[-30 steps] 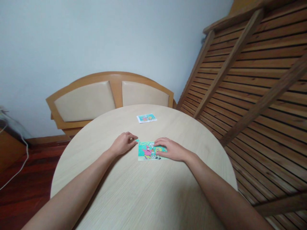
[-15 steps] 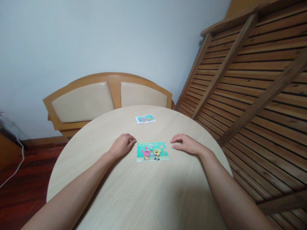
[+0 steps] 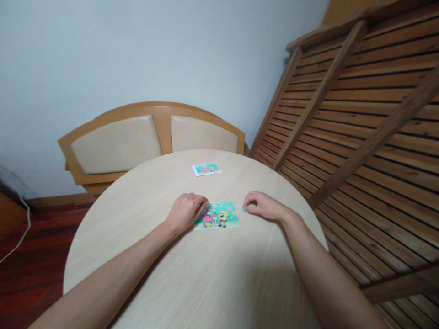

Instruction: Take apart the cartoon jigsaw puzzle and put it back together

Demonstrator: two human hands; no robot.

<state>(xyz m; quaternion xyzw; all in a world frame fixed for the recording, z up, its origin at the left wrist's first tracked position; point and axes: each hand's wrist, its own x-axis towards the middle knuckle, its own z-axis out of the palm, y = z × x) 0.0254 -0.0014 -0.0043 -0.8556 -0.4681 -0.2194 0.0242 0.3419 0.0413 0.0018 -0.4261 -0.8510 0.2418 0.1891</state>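
A small cartoon jigsaw picture [image 3: 219,215] lies flat near the middle of a round light-wood table [image 3: 206,274]. My left hand [image 3: 187,212] rests on the picture's left edge, fingers curled and pressing down on it. To the right of the picture sits my right hand [image 3: 263,206], its fingers curled in a pinch, with a bit of teal showing at the fingertips. A smaller printed card [image 3: 206,169] with the same cartoon lies farther back on the table.
A wooden bench [image 3: 151,137] with two beige padded backs stands behind the table against a pale wall. A slatted wooden frame [image 3: 360,100] leans at the right. Dark red floor and a white cable [image 3: 17,237] are at the left.
My right hand lifted off the picture and moved to its right side, then curled its fingers. My left hand slid right onto the picture's left edge.
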